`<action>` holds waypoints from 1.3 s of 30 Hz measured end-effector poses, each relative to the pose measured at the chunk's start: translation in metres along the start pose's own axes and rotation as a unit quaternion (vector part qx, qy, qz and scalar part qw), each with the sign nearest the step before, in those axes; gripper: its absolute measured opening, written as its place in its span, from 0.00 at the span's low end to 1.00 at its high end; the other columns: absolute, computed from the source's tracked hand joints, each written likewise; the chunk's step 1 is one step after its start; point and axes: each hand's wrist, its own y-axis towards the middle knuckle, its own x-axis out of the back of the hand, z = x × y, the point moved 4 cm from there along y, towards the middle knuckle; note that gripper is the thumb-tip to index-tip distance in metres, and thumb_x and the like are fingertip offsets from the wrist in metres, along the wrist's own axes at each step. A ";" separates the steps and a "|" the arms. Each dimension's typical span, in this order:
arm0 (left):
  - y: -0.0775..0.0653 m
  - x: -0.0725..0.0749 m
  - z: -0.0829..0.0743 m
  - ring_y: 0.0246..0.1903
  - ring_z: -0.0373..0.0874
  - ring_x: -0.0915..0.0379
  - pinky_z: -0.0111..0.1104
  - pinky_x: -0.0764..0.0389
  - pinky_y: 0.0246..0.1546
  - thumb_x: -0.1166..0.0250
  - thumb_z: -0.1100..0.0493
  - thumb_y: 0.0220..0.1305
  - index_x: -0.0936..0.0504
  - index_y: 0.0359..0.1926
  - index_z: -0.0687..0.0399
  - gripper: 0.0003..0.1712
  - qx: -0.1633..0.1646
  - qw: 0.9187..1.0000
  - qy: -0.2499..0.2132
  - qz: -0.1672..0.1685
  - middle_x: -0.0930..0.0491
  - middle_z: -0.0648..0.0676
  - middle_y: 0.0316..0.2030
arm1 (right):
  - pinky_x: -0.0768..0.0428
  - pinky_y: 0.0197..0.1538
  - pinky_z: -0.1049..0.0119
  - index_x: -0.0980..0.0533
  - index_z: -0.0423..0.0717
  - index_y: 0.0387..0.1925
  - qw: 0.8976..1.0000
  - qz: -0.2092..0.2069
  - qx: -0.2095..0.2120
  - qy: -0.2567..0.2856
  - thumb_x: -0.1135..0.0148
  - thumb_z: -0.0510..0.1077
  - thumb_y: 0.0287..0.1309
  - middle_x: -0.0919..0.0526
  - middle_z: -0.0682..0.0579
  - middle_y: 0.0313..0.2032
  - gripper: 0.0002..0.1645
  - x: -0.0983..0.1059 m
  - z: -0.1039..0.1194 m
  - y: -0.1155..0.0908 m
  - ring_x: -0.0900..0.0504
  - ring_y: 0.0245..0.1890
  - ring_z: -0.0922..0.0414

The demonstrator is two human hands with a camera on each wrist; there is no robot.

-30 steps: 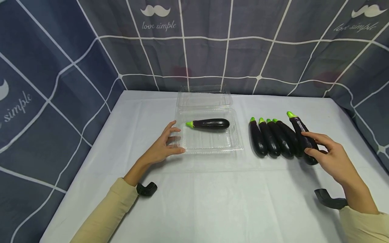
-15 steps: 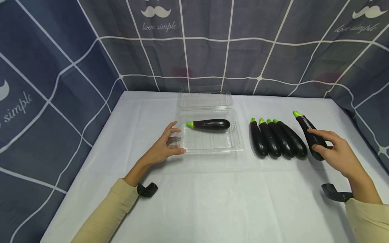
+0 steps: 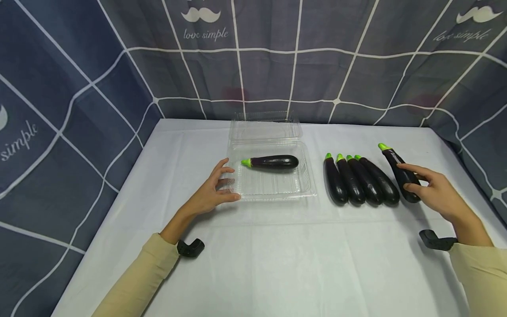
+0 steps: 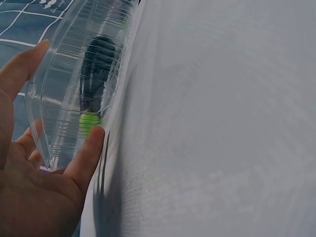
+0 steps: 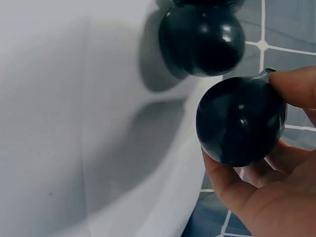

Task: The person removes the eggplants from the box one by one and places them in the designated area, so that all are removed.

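My right hand (image 3: 439, 193) grips an eggplant (image 3: 398, 169) near its thick end, thumb on one side and fingers on the other. Its green stem points toward the back. In the right wrist view the held eggplant (image 5: 239, 123) shows its round end, apart from its shadow on the cloth. At the left side of a clear plastic container (image 3: 273, 189), my left hand (image 3: 210, 193) holds the corner, its thumb along the front and its fingers at the rim. Inside that container one eggplant (image 3: 275, 162) lies crosswise, stem to the left.
Several more eggplants (image 3: 370, 180) lie side by side between the container and my right hand, stems to the back. The container's lid (image 3: 265, 130) is folded back. A white cloth (image 3: 293, 259) covers the table; a dark checked curtain (image 3: 269, 72) hangs behind.
My right hand has carried its eggplant rightward and slightly back, opening a gap from the row beside it. My left hand and the container have stayed in place.
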 end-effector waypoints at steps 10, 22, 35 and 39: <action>0.000 0.000 0.000 0.69 0.63 0.49 0.51 0.31 0.62 0.27 0.60 0.59 0.42 0.70 0.62 0.44 -0.003 1.000 -0.006 0.005 0.68 0.47 0.77 | 0.31 0.34 0.83 0.42 0.36 0.72 0.999 0.031 0.001 0.010 0.42 0.31 0.63 0.38 0.22 0.62 0.38 -0.005 -0.012 0.014 0.27 0.50 0.46; 0.000 0.000 -0.001 0.69 0.61 0.46 0.51 0.31 0.62 0.27 0.58 0.59 0.47 0.74 0.57 0.50 0.002 1.000 0.000 0.004 0.61 0.50 0.76 | 0.34 0.34 0.88 0.48 0.28 0.71 0.998 0.064 -0.008 0.003 0.46 0.33 0.66 0.40 0.17 0.61 0.37 -0.009 -0.016 0.014 0.35 0.56 0.23; -0.001 0.000 0.000 0.68 0.61 0.45 0.51 0.31 0.62 0.27 0.59 0.59 0.41 0.68 0.61 0.43 0.001 1.000 -0.004 0.002 0.66 0.44 0.77 | 0.36 0.34 0.86 0.53 0.27 0.73 0.995 0.096 -0.024 -0.008 0.49 0.34 0.69 0.42 0.16 0.62 0.38 -0.014 -0.014 0.015 0.39 0.59 0.19; -0.001 0.000 0.000 0.68 0.61 0.46 0.52 0.31 0.62 0.27 0.58 0.59 0.41 0.69 0.61 0.43 0.001 1.000 -0.007 0.001 0.65 0.45 0.77 | 0.36 0.34 0.87 0.52 0.28 0.73 0.996 0.091 -0.020 -0.008 0.49 0.33 0.69 0.42 0.16 0.62 0.37 -0.015 -0.013 0.016 0.39 0.59 0.19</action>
